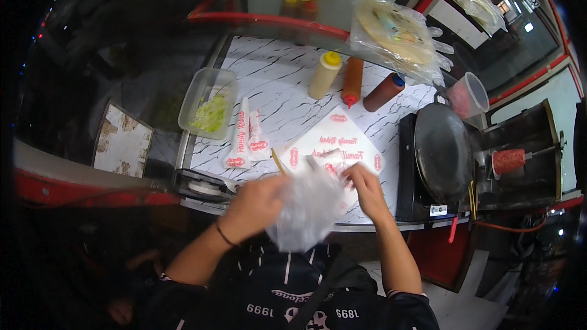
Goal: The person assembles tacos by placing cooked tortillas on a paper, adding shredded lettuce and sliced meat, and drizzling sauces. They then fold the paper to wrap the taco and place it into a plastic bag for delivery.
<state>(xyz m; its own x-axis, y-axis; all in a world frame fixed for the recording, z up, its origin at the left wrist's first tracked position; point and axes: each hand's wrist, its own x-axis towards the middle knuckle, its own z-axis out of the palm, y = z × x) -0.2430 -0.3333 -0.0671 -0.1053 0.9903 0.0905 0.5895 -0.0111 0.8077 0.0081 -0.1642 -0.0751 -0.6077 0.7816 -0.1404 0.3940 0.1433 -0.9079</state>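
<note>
A translucent plastic bag [306, 211], smeared by motion, hangs over the table's near edge in front of me. My left hand [257, 203] is closed on the left side of the bag; its fingers are blurred. At the bag's right side my right hand [363, 184] is closed with bent fingers, and what it pinches is hard to make out. Under and beyond the bag lies white wrapping paper [361, 139] with red print, set at an angle. Two paper-wrapped cones [240, 137] rest side by side on the table, left of that paper.
A clear tub [228, 88] of shredded green vegetable stands at the left. Three sauce bottles [325, 76] are at the back. On the right are a dark round pan [441, 153] on a stove and a meat roll [509, 161]. Bagged flatbreads [391, 29] lie on the glass shelf.
</note>
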